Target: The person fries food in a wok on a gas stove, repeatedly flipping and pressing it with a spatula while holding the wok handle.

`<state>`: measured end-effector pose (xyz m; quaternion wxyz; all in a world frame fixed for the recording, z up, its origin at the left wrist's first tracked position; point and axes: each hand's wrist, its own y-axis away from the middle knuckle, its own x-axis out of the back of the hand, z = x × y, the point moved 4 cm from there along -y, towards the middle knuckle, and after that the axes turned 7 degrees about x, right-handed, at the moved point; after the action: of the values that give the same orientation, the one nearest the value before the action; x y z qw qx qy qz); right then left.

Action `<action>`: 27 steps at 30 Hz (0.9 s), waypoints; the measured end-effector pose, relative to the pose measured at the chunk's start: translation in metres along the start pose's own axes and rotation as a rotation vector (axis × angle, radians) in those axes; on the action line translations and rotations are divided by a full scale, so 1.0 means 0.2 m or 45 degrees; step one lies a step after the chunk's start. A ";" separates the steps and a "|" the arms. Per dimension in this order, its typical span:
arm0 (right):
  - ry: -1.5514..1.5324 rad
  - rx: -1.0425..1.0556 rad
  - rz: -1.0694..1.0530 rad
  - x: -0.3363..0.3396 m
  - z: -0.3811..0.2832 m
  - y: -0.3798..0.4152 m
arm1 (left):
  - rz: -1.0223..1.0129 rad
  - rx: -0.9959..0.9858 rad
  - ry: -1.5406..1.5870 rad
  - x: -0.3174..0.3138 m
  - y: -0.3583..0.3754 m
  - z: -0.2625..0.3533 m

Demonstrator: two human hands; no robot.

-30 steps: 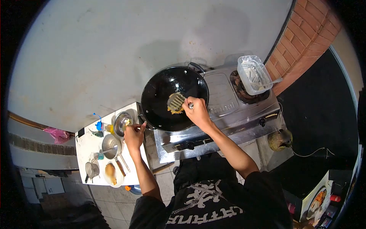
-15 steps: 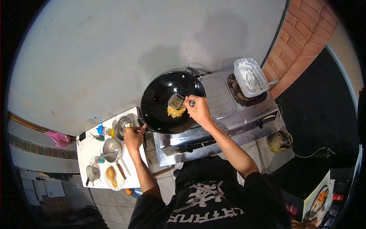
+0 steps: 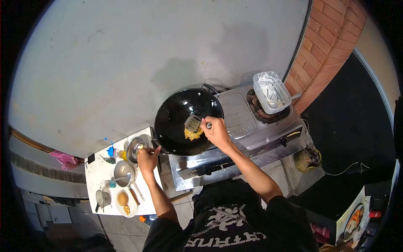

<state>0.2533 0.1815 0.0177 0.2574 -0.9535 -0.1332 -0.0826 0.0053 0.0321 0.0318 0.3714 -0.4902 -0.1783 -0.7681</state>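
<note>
Right-hand fingers (image 3: 208, 125) curl around spatula (image 3: 193, 123).

Fisheye view: heavy barrel distortion, black vignette around a circular field. Lighting moderate and even from above; pale wall (image 3: 126, 63) brightest, with a soft shadow behind the wok (image 3: 180, 115). Floor at right nearly black. Small items soft, low detail

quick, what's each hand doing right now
Left hand: closed on something small at the metal bowl; what it is cannot be told.
Right hand: closed on the spatula over the food in the wok.
</note>
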 end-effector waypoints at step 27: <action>0.097 0.003 -0.139 -0.04 0.04 -0.02 | 0.028 0.018 -0.023 -0.04 -0.01 -0.04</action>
<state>0.2447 0.1869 0.0110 0.2583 -0.9408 -0.1751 -0.1324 -0.0001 0.0315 0.0212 0.3818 -0.4964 -0.1817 -0.7582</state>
